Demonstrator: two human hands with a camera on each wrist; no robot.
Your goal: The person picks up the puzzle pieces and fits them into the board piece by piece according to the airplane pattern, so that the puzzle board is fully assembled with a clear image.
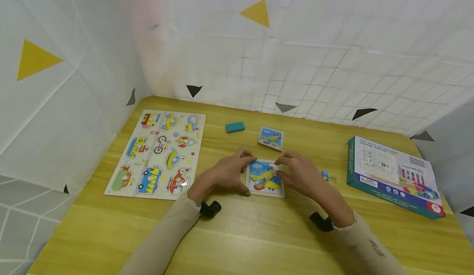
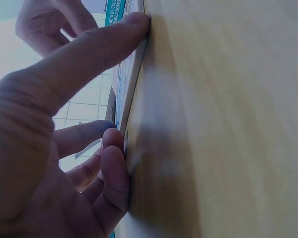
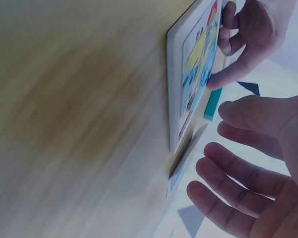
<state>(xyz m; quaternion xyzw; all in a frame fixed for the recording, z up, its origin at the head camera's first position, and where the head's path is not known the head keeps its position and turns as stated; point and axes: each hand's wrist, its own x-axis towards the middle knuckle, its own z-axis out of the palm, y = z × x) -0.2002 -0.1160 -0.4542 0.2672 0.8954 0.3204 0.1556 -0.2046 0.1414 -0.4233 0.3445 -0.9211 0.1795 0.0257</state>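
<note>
A small square jigsaw puzzle (image 1: 266, 194) with a yellow airplane on blue sky lies in a pale frame on the table. My left hand (image 1: 229, 171) holds its left side, thumb at the near corner and index finger at the far one. In the left wrist view, the thumb (image 2: 134, 22) lies along the frame's edge and other fingers curl at the far end. Over the puzzle's right side, my right hand (image 1: 298, 174) hovers with fingers loosely bent. The right wrist view shows its thumb and fingers (image 3: 233, 168) spread apart, nothing between them.
Behind the puzzle is a similar airplane picture card (image 1: 271, 138), with a teal block (image 1: 235, 127) to its left. A vehicle puzzle board (image 1: 153, 184) lies left, a boxed bead set (image 1: 396, 176) right. Something colourful (image 1: 324, 175) shows partly behind the right hand.
</note>
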